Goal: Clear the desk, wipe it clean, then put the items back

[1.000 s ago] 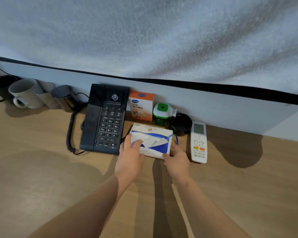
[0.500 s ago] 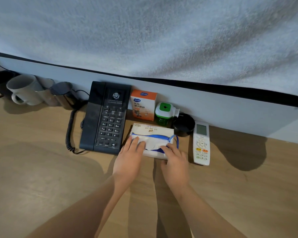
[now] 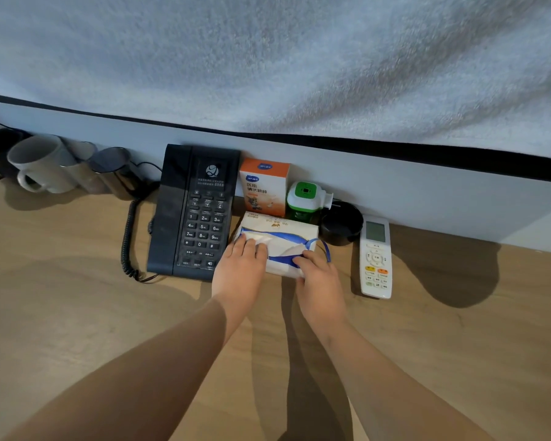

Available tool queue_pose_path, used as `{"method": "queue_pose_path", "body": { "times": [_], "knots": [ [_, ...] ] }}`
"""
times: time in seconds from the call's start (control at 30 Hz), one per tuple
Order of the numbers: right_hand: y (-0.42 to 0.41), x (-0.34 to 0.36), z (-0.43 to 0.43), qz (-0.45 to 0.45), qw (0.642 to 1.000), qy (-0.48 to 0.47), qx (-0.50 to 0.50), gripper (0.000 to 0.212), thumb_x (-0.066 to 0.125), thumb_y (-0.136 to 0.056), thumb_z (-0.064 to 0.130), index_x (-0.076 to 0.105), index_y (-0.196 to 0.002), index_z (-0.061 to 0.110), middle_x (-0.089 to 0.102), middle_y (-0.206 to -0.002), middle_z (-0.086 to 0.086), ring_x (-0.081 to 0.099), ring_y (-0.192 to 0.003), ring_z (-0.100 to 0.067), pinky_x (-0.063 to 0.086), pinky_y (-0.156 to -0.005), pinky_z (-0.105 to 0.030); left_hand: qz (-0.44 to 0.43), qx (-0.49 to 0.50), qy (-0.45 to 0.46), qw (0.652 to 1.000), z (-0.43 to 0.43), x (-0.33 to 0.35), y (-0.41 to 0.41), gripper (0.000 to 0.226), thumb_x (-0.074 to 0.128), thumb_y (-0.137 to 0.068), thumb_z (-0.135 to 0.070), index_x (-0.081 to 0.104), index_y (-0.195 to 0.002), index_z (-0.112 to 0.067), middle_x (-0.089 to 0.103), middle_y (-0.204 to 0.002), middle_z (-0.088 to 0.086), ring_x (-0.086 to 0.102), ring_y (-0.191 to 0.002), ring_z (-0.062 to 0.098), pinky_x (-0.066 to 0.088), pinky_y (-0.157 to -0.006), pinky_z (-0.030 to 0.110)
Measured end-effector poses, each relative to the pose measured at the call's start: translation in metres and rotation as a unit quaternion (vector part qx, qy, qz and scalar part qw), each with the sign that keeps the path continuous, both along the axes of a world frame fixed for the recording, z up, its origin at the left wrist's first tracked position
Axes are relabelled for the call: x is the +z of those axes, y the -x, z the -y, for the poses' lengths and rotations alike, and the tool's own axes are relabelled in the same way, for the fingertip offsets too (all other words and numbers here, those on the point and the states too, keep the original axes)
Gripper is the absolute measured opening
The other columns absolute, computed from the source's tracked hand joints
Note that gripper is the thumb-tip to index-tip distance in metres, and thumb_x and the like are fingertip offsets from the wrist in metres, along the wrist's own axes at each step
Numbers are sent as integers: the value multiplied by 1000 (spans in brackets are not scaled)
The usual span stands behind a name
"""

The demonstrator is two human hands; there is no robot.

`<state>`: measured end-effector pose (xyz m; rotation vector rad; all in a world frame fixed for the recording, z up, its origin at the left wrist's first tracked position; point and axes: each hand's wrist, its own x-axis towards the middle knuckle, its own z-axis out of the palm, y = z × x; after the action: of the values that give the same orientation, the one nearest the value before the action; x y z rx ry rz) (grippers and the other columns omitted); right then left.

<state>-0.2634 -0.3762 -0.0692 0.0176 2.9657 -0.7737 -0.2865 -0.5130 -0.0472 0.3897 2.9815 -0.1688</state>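
Wooden desk against a pale wall panel with a black strip above it.

- Left fingers – straight, together, lying flat on the left half of the tissue pack; nothing clasped. Left hand covers the pack's near left corner.
- Right fingers – laid over the pack's near right corner, slightly bent; whether they clasp the edge cannot be told. Right hand rests just beside the blue loop.
- Tissue pack: white and blue, flat on the desk, between the telephone and the remote control.
- Behind the pack, by the wall: orange box, green-capped device, black round dish.
- Coiled cord left of the telephone.
- Far left: mugs in a row.
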Motion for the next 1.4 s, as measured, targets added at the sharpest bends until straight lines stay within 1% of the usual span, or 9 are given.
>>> {"method": "queue_pose_path", "body": {
  "times": [0.1, 0.23, 0.5, 0.77, 0.93, 1.07, 1.13, 1.23, 1.4],
  "knots": [
    [1, 0, 1, -5, 1000, -4, 0, 45, 49, -93, 4, 50, -136, 18, 38, -148, 0, 35, -131, -21, 30, -111, -31, -4, 7, -11, 1000, -2, 2, -2, 63, 44, -94, -6, 10, -147, -6, 11, -155, 19, 10, -144, 31, 15, -116, 36],
    [7, -4, 1, -10, 1000, -12, -1, 45, 47, -93, 4, 51, -136, 17, 39, -147, 0, 38, -128, -23, 31, -108, -30, 19, -4, -45, 999, 1, 0, -11, 66, 37, -95, -3, 1, -150, -11, -3, -157, 15, 2, -145, 28, 11, -117, 34],
    [14, -4, 7, -17, 1000, -13, 14, 46, 49, -90, -1, 53, -133, 14, 43, -145, -4, 40, -129, -25, 30, -108, -32, 57, -29, -49, 997, 16, -2, -11, 69, 38, -93, -1, 2, -151, -17, 2, -158, 10, -1, -146, 23, 9, -117, 33],
    [7, 7, 3, -9, 1000, -22, 19, 44, 50, -94, 13, 48, -137, 21, 36, -149, 0, 36, -132, -22, 30, -109, -33, 56, -26, -44, 997, 14, 0, -8, 68, 37, -95, -3, 1, -151, -17, -2, -159, 8, -4, -146, 25, 8, -117, 35],
    [-11, 20, -19, -48, 991, -69, -103, 34, 53, -93, 27, 55, -127, 28, 41, -145, 4, 30, -134, -20, 18, -109, -41, 22, -57, -45, 997, -1, 3, -12, 67, 36, -94, -4, 0, -150, -15, -3, -158, 8, -7, -145, 27, 1, -118, 37],
    [-20, 23, -38, 17, 974, -103, -200, 35, 52, -91, 26, 51, -127, 27, 21, -155, -1, 16, -141, -29, 14, -110, -51, 30, -63, -30, 997, -15, 2, -12, 67, 38, -93, -4, 4, -149, -16, 2, -158, 7, -5, -145, 27, 3, -118, 38],
    [-21, 24, -44, 50, 974, -78, -207, 35, 48, -95, 22, 47, -130, 23, 16, -156, -4, 14, -141, -32, 19, -110, -50, 44, -55, -28, 997, -17, 2, -12, 66, 38, -93, -4, 5, -149, -16, 6, -157, 6, -3, -146, 26, 5, -118, 38],
    [-22, 21, -50, 37, 979, -42, -195, 32, 47, -96, 17, 50, -128, 18, 19, -155, -8, 18, -139, -33, 25, -110, -43, 57, -38, -30, 997, -16, 6, -15, 68, 39, -93, -3, 5, -150, -17, 6, -158, 5, -2, -146, 25, 6, -118, 37],
    [-26, 19, -54, 14, 984, -22, -174, 35, 48, -94, 7, 51, -128, 16, 23, -154, -10, 19, -140, -31, 23, -112, -39, 35, -42, 10, 998, -1, 11, -19, 69, 37, -93, -2, 0, -150, -15, 0, -159, 6, -4, -146, 24, 4, -118, 39]
  ]
}}
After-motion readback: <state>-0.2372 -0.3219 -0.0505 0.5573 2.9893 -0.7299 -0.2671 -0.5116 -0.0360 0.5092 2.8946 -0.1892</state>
